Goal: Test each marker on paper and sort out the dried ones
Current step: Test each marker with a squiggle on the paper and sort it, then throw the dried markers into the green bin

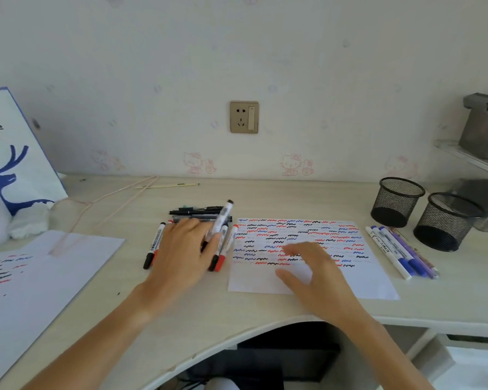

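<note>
My left hand (185,250) lies over a pile of black and red markers (156,243) and holds one white marker (222,218) with a black end, tilted up between thumb and fingers. My right hand (312,273) hovers with spread, relaxed fingers over the test paper (372,280), which is covered with red, blue and black squiggles. A few blue and purple markers (400,250) lie in a row right of the paper. Dark pens (197,211) lie stacked behind the pile.
Two black mesh pen cups (396,201) (445,220) stand at the right rear. A second scribbled sheet (40,266) lies at the left, with a white and blue paper bag (14,153) behind it. The desk's curved front edge (237,333) runs below my arms.
</note>
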